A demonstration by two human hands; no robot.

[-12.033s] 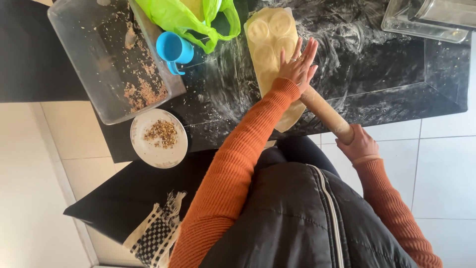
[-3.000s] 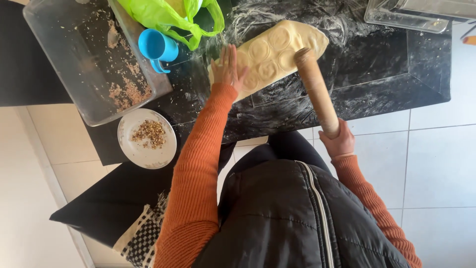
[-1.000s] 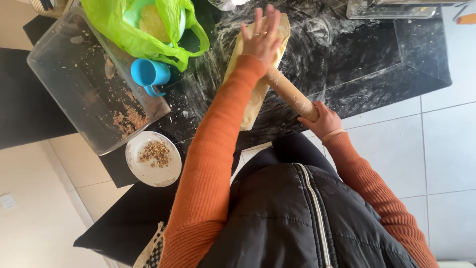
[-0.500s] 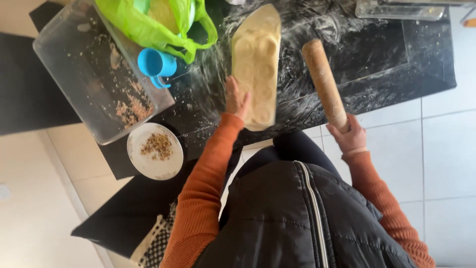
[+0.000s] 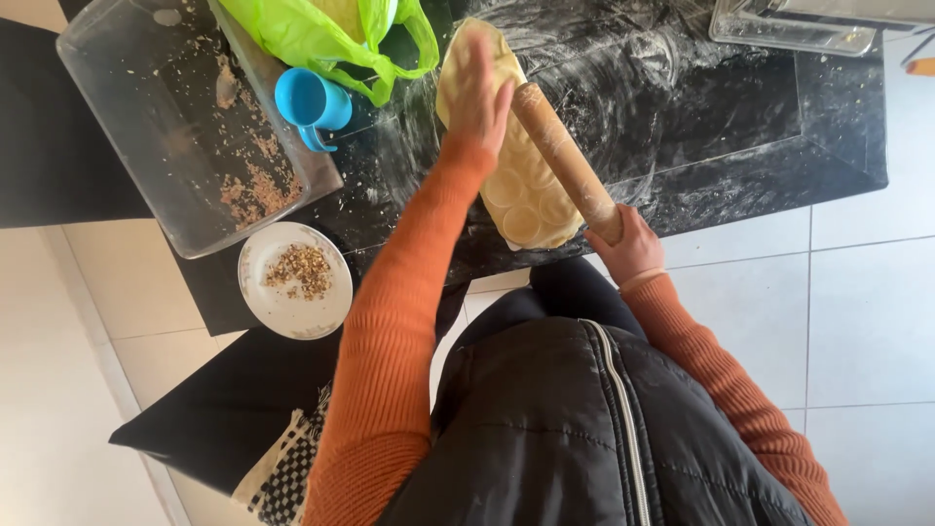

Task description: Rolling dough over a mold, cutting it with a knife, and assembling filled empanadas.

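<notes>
Left hand (image 5: 477,88) lies flat and open on the dough sheet (image 5: 506,146), steadying it; right hand (image 5: 628,244) clenches one end of the rolling pin (image 5: 565,161), angled across the dough on the floured black desk (image 5: 740,117). Blue cup (image 5: 310,102) stands left.

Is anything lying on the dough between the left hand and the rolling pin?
Nothing visible does. The left hand rests flat on the dough, right beside the rolling pin, which lies across the dough with its near end in the right hand. The blue cup and green bag sit off to the side.
</notes>
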